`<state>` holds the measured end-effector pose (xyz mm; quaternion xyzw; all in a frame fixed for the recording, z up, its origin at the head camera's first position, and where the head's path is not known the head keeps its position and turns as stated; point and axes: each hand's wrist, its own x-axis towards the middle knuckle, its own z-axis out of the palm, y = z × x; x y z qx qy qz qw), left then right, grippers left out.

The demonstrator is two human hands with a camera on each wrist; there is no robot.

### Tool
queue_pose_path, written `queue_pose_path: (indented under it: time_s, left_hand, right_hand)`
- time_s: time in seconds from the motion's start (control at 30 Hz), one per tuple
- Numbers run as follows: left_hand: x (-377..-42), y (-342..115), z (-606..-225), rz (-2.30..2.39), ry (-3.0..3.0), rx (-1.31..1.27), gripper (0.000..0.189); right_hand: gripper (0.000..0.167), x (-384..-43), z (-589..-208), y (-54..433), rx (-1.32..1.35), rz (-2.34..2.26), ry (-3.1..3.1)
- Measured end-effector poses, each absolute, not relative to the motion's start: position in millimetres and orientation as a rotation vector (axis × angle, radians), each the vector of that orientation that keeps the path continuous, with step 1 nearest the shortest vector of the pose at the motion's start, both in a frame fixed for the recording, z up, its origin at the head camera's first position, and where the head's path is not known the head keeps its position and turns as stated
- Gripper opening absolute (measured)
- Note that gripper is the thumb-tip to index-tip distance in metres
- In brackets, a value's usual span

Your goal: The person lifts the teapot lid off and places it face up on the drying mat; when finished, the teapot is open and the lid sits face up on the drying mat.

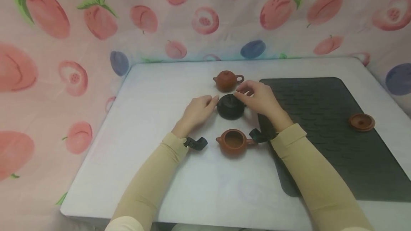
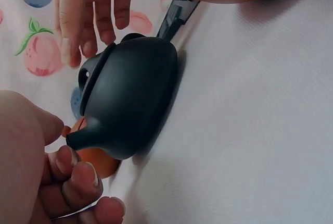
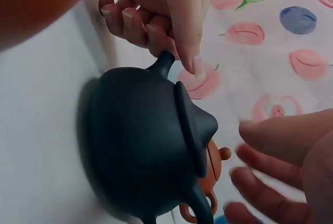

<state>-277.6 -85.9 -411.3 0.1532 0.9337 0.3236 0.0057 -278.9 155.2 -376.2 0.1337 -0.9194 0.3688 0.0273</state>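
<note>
Black teapot (image 1: 230,107): upright on the white table (image 1: 138,117), lid seated, between the two hands. Its spout (image 2: 88,138) points to the left hand, its handle (image 3: 200,203) to the right-hand side.

Left hand (image 1: 197,111): at the spout tip, fingers loosely bent, gripping nothing. Wrist views show the thumb apart from the spout; cannot tell whether a fingertip touches it.

Right hand (image 1: 259,97): above the handle side, beside the lid knob (image 3: 205,122). Fingers parted, holding nothing; a gap shows between thumb and knob.

Surroundings: a brown teapot (image 1: 226,82), lidded, stands just behind the black one, handle to the right. A second, open-topped teapot (image 1: 232,150) stands on the near side, spout to the left, its interior visible from above. All three form a rough column running away from the person.

A dark tray (image 1: 321,142) lies to the right, partly beneath the right forearm in the head view. A round brown lid (image 1: 361,122) rests at its right edge. Both sleeves (image 1: 151,174) are beige; a small black device sits at each wrist. Fruit-printed cloth (image 1: 244,17) hangs behind the table.
</note>
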Motion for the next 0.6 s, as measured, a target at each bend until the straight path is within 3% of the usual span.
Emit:
queue_pose_path:
  time_s: [0.27,0.6]
  left_hand:
    - [-279.7,-86.0,-418.2,0.986,2.926,0.507,0.049]
    - [-278.0,-83.6,-419.7,0.981,2.92,0.497,0.05]
  right_hand:
    - [0.027,-282.6,-378.2,152.2,0.57,1.04,-2.857]
    - [0.03,-282.9,-381.3,147.7,0.557,0.963,-2.888]
